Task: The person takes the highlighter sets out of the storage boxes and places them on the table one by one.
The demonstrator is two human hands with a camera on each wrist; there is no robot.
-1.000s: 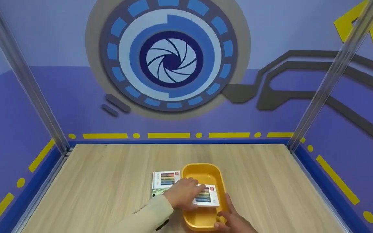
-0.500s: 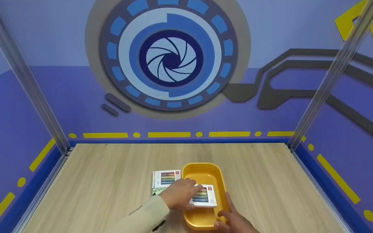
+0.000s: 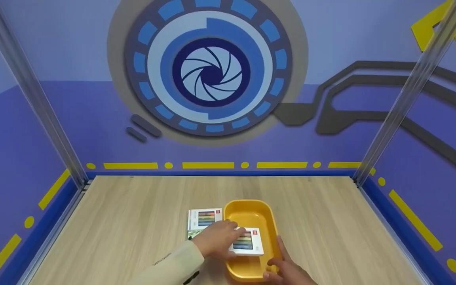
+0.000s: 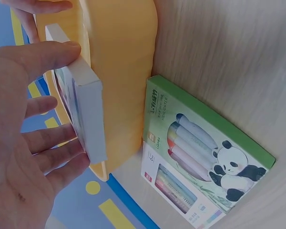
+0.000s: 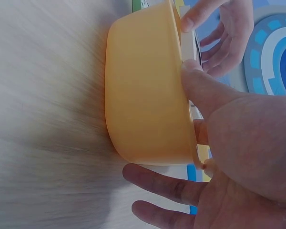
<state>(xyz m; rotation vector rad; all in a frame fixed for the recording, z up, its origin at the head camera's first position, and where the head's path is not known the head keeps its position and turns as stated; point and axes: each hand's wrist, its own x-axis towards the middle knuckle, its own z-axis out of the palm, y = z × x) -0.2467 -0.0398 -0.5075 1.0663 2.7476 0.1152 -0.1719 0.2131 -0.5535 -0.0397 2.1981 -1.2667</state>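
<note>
My left hand point(image 3: 217, 239) holds a flat white box of coloured pens point(image 3: 256, 242) by its edges, thumb on one side and fingertips on the other. Tilted in the left wrist view, the box point(image 4: 91, 125) lies across the left rim of a yellow plastic bin point(image 3: 247, 273). My right hand point(image 3: 289, 271) grips the bin's right wall near its front corner. In the right wrist view, the thumb lies along the rim of the bin point(image 5: 143, 90), one finger shows past the rim, and two others extend below its end.
Left of the bin, on the wooden table point(image 3: 133, 221), lie a second white pen box point(image 3: 205, 217) and a green highlighter box with pandas point(image 4: 205, 143), side by side. Purple panels and metal posts point(image 3: 50, 114) enclose the table at the back and sides.
The white box in my left hand has shifted slightly left over the bin, along with the hand. My right hand and the bin stay in place.
</note>
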